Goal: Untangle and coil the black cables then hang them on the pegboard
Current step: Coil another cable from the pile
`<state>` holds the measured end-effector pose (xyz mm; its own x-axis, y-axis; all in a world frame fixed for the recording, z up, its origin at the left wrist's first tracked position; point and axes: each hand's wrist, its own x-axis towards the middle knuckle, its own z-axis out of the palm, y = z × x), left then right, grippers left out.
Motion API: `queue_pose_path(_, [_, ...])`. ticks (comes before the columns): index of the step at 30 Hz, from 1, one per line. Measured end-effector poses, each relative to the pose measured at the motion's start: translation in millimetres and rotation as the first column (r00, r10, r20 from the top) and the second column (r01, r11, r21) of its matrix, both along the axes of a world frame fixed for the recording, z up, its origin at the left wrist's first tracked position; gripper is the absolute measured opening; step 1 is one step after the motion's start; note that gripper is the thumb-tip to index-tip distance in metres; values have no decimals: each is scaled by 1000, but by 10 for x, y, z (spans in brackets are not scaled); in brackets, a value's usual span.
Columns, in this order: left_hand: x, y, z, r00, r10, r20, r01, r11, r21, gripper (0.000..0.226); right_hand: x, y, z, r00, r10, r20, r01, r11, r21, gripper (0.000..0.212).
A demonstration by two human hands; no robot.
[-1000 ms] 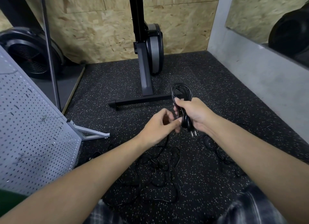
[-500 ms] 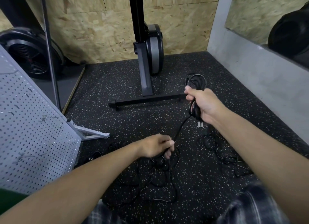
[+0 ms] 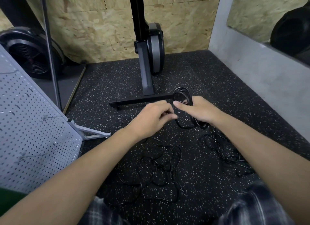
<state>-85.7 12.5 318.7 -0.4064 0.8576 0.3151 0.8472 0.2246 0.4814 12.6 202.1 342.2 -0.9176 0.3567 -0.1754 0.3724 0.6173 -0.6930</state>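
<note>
My right hand (image 3: 198, 111) is closed around a partly wound black cable coil (image 3: 182, 95), whose loops stick out above and below the fist. My left hand (image 3: 153, 117) sits just to its left, fingers pinched on a strand of the same cable. Below the hands, loose black cables (image 3: 161, 164) lie tangled on the speckled floor, with a second tangle (image 3: 226, 151) under my right forearm. The grey pegboard (image 3: 31, 132) leans at the left with thin wire hooks on it.
A black exercise machine stand (image 3: 146, 70) with a floor bar (image 3: 142, 99) stands just beyond my hands. A fan-wheel machine (image 3: 30, 53) and a metal pole (image 3: 50, 48) are at the back left. A grey concrete ledge (image 3: 268, 77) borders the right. My plaid-clad knees fill the bottom edge.
My left hand rose from the floor tangle with a strand and came up beside my right hand. My right hand drew slightly back toward the centre, and the coil gained a loop.
</note>
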Motion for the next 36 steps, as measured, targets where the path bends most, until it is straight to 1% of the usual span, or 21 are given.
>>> queue_pose_path(2, [16, 10, 100, 999, 39, 37, -42, 995, 89, 19, -10, -31, -26, 997, 35, 62, -31, 998, -61, 77])
queue_pose_path(3, [20, 12, 133, 997, 66, 49, -71, 990, 121, 19, -17, -63, -22, 996, 32, 82, -22, 993, -120, 92])
queue_pose_path(4, [20, 10, 151, 993, 96, 68, -106, 984, 146, 20, -23, -106, -14, 995, 49, 89, -30, 979, -201, 100])
queue_pose_path(6, [21, -4, 160, 981, 145, 128, -167, 968, 187, 17, -26, -189, -1, 987, 130, 91, -94, 941, -325, 103])
queue_pose_path(8, [35, -9, 156, 973, 160, 166, -195, 955, 222, 5, -9, -239, 13, 963, 248, 106, -199, 919, -341, 102])
queue_pose_path(10, [74, -2, 176, 964, 168, 205, -219, 941, 258, 5, 8, -280, 23, 937, 326, 126, -273, 908, -318, 94])
queue_pose_path(12, [102, 12, 211, 948, 210, 241, -275, 919, 282, 15, -9, -302, 5, 927, 333, 173, -285, 924, -253, 87])
queue_pose_path(13, [98, 10, 217, 942, 233, 242, -299, 910, 286, 19, -14, -317, 9, 923, 329, 197, -284, 932, -225, 79])
queue_pose_path(14, [82, 5, 208, 938, 251, 238, -314, 906, 283, 22, -17, -321, 4, 920, 331, 211, -288, 935, -209, 64])
queue_pose_path(16, [49, -10, 184, 932, 272, 240, -333, 904, 268, 28, -8, -322, -5, 911, 342, 228, -296, 931, -216, 24])
queue_pose_path(17, [37, -17, 174, 927, 285, 244, -347, 899, 268, 33, 8, -333, 0, 905, 350, 242, -292, 924, -246, 13])
queue_pose_path(20, [-1, -36, 159, 916, 319, 244, -378, 889, 258, 52, 30, -339, -18, 904, 348, 249, -233, 888, -396, 10])
queue_pose_path(22, [-28, -52, 138, 915, 289, 281, -354, 910, 216, 49, 20, -320, -41, 907, 361, 216, -215, 839, -501, 18])
queue_pose_path(24, [-80, -79, 97, 893, 227, 389, -320, 927, 194, 38, 3, -288, -39, 924, 346, 163, -194, 792, -579, 26])
queue_pose_path(25, [-105, -95, 76, 874, 217, 435, -323, 928, 187, 36, -5, -269, -42, 934, 327, 143, -181, 780, -599, 29])
queue_pose_path(26, [-126, -113, 59, 852, 222, 473, -338, 924, 176, 40, -13, -247, -42, 941, 312, 133, -173, 777, -605, 29])
queue_pose_path(29, [-203, -162, -9, 775, 254, 579, -373, 923, 96, 62, -29, -203, -67, 950, 286, 123, -147, 761, -632, 29])
queue_pose_path(31, [-260, -194, -109, 747, 251, 616, -328, 944, 14, 66, -38, -175, -73, 963, 253, 93, -128, 732, -669, 29])
queue_pose_path(33, [-277, -231, -248, 686, 255, 682, -279, 957, -77, 59, -59, -147, -53, 985, 165, 47, -87, 718, -690, 27])
queue_pose_path(34, [-273, -248, -324, 653, 267, 709, -256, 959, -125, 55, -69, -136, -37, 996, 87, 29, -42, 719, -694, 27])
queue_pose_path(36, [-241, -251, -431, 645, 279, 711, -195, 960, -200, 47, -100, -82, -47, 995, -100, 0, 75, 744, -664, 27])
